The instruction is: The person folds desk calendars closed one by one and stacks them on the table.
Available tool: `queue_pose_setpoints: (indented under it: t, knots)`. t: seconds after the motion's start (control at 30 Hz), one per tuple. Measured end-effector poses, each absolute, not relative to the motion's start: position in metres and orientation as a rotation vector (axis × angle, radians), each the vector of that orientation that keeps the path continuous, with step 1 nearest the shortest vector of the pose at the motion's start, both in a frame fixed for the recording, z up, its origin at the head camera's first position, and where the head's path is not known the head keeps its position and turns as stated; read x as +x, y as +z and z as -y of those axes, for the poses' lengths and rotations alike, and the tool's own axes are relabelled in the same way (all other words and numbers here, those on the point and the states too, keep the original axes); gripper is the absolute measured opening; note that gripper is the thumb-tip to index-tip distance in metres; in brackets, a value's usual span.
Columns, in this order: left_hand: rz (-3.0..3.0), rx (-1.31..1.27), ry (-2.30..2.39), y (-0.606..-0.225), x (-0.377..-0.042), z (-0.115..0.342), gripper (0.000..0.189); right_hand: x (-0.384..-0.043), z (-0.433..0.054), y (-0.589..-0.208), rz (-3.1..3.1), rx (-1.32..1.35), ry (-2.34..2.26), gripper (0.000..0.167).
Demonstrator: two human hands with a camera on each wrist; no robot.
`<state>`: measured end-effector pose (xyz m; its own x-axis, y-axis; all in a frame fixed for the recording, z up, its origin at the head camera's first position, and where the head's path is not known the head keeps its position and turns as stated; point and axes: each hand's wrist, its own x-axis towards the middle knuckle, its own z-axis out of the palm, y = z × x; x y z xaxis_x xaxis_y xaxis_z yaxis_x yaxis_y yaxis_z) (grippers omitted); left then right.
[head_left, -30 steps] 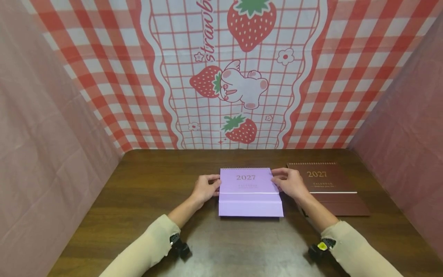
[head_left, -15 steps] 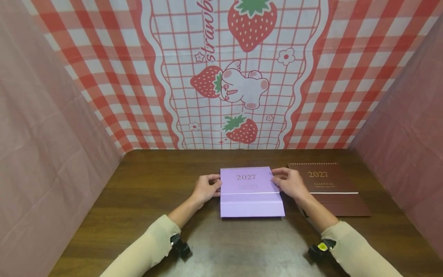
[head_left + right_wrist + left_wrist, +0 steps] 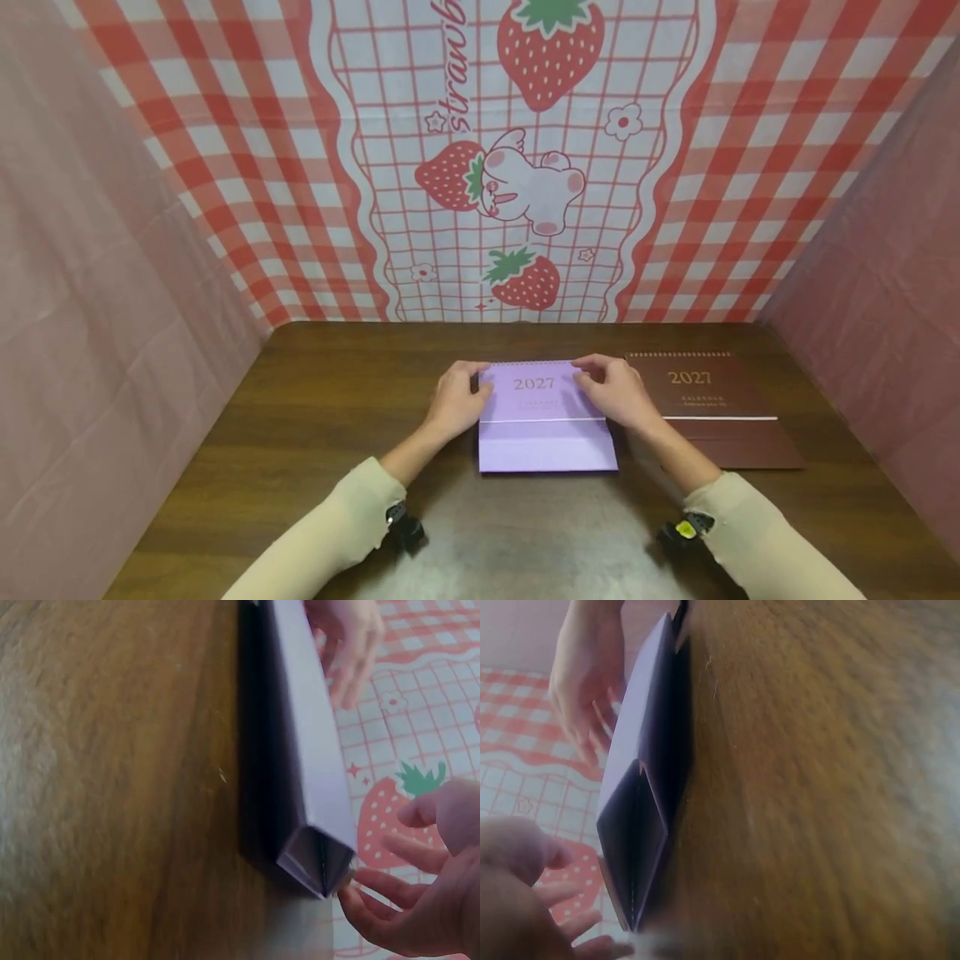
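Note:
A lilac desk calendar (image 3: 534,396) marked 2027 stands as a folded tent on the table, its ring binding along the top. At its top left corner is my left hand (image 3: 459,397), fingers spread and thumb apart from them in the left wrist view. My right hand (image 3: 613,392) is at the opposite top corner. In the right wrist view its lower fingertips are at the binding end of the calendar (image 3: 322,780), while the thumb stays off it. Neither hand visibly pinches the calendar; exact contact at the left corner is unclear.
A brown 2027 desk calendar (image 3: 716,392) is to the right, partly behind my right forearm. The wooden table (image 3: 337,358) ends at a red-checked strawberry cloth (image 3: 525,167) at the back. Pink cloth walls (image 3: 112,292) flank both sides.
Both hands have moved from the lilac calendar's side edges up to its top corners, easing their hold. The calendar has barely shifted; the brown one stays put.

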<state>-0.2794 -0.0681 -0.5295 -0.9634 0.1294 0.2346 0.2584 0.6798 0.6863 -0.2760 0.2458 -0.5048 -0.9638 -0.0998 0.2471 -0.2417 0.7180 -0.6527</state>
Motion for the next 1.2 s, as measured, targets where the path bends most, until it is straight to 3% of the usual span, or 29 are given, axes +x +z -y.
queue_pose_setpoints:
  t: [0.2, 0.5, 1.2]
  knots:
    - [2.797, -0.552, -0.976, -0.522, -0.273, 0.052, 0.061, -0.29, -0.234, -0.531, 2.829, 0.45, 0.816, 0.045]
    - [2.989, -0.689, -0.789, -0.519, -0.272, 0.041, 0.076, -0.271, -0.208, -0.51, 3.022, 0.488, 0.663, 0.064]
    - [3.059, -0.788, -0.465, -0.524, -0.278, 0.046, 0.078, -0.251, -0.195, -0.496, 3.086, 0.519, 0.495, 0.066]
